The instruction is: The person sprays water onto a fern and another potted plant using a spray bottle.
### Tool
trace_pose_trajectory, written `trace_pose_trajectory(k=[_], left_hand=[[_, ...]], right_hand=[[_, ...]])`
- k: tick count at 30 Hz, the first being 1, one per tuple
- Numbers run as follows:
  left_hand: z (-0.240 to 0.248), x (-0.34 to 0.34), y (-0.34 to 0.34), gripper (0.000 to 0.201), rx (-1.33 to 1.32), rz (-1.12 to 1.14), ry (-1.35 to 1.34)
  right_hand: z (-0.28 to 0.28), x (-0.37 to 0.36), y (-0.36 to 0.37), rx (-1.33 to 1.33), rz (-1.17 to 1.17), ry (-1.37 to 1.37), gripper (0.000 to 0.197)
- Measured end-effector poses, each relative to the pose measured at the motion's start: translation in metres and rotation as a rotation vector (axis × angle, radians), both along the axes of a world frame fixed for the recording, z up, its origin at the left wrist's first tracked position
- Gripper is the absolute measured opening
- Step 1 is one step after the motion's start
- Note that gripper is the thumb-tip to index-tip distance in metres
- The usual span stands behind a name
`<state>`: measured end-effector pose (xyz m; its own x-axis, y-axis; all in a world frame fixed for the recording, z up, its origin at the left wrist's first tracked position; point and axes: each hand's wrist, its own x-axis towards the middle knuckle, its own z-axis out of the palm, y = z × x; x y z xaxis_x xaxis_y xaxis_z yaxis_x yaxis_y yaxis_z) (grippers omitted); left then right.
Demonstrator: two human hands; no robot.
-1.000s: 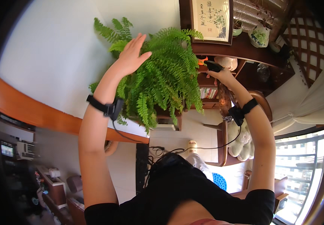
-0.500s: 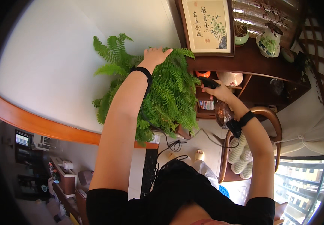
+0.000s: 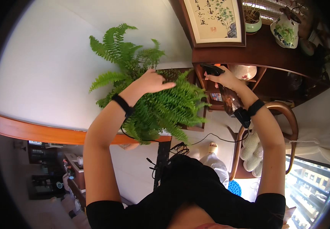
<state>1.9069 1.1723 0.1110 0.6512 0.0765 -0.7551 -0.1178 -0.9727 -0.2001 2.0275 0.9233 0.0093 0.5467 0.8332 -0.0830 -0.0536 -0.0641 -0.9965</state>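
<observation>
A large bushy fern (image 3: 161, 110) with long green fronds stands against the white wall. My left hand (image 3: 152, 82) lies on its upper fronds, the thumb stretched out to the right and the other fingers bent, their tips partly lost in the leaves. To the right of the plant, my right hand (image 3: 226, 78) is closed around the neck of a spray bottle (image 3: 230, 102) with a brownish see-through body and a black trigger head. The bottle hangs tilted below the hand, its head pointing toward the fern, apart from the leaves. Black bands circle both wrists.
Behind the bottle is a dark wooden cabinet (image 3: 256, 53) bearing a framed picture (image 3: 216, 23), a pale green pot (image 3: 253, 26) and a painted vase (image 3: 285, 32). A wooden chair (image 3: 292, 133) with a cushion (image 3: 252, 154) stands right. Black cables (image 3: 178, 148) trail across the floor.
My left hand has come down and nearer, its fingers now more bent, and the upper fronds have parted, baring a wooden edge behind. The right hand still holds the spray bottle; the view has shifted slightly.
</observation>
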Motion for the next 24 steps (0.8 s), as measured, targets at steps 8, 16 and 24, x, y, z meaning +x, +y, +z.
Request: trace_pose_trajectory(k=[8,16,24], left_hand=[[-0.004,-0.075,0.029,0.062,-0.161,-0.104,-0.388],[-0.009,-0.09,0.027,0.044,-0.226,-0.185,-0.496],[-0.01,-0.085,0.019,0.046,-0.208,-0.155,-0.447]], right_hand=[[-0.015,-0.015,0.064,-0.048,0.166,-0.061,0.028],[-0.002,-0.035,0.105,-0.139,0.301,-0.199,0.019],[0.027,-0.031,0.147,-0.107,0.108,-0.338,0.022]])
